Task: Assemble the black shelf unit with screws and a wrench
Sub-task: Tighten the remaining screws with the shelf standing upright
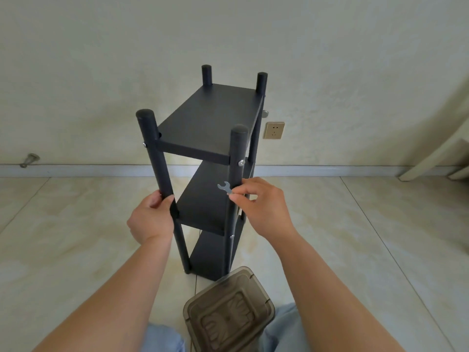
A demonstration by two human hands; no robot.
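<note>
The left hand (152,219) grips the shelf unit (203,148) front-left post; the right hand (261,207) pinches the wrench (224,187) beside the front-right post.

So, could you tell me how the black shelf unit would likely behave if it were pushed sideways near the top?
The shelf unit stands tall and narrow on thin posts, so it would probably tip rather than slide. The left hand gripping a front post suggests it needs steadying. It looks stiff, its boards bolted at the corners.
</note>
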